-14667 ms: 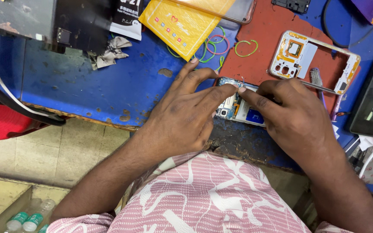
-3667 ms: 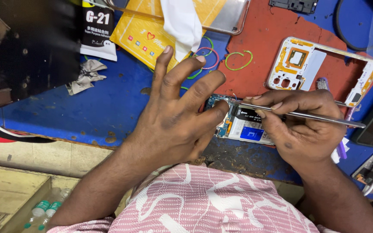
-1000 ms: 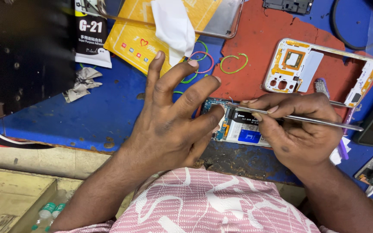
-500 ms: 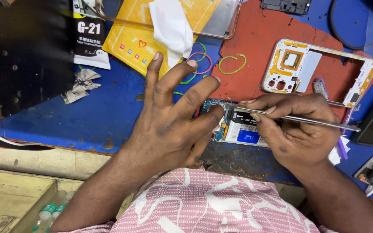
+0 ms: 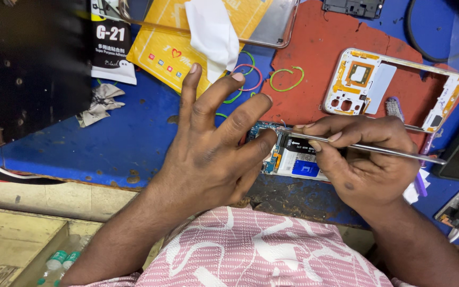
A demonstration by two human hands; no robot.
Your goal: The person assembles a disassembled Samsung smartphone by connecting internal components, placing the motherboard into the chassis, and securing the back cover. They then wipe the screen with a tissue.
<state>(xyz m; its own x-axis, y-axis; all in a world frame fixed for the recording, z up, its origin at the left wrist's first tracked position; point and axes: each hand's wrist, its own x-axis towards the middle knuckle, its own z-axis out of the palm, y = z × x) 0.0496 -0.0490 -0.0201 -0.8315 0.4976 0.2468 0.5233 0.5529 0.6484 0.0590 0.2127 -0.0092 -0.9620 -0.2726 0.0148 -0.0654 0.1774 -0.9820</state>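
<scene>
Left hand point(image 5: 208, 154) fingers spread, clutching nothing, fingertip pressing opened phone point(image 5: 293, 158). Right hand point(image 5: 365, 159) pinches tweezers point(image 5: 367, 149), tips on phone. White frame point(image 5: 394, 87) at 1 o'clock.

One head-worn camera looks steeply down, close over the blue workbench point(image 5: 134, 143).

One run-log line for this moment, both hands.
left hand: steadies opened phone | right hand: grips tweezers, tips at phone's top edge | white phone frame: set aside

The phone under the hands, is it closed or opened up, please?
Opened up: the phone shows bare circuit board and connectors, and its frame lies apart.
</scene>
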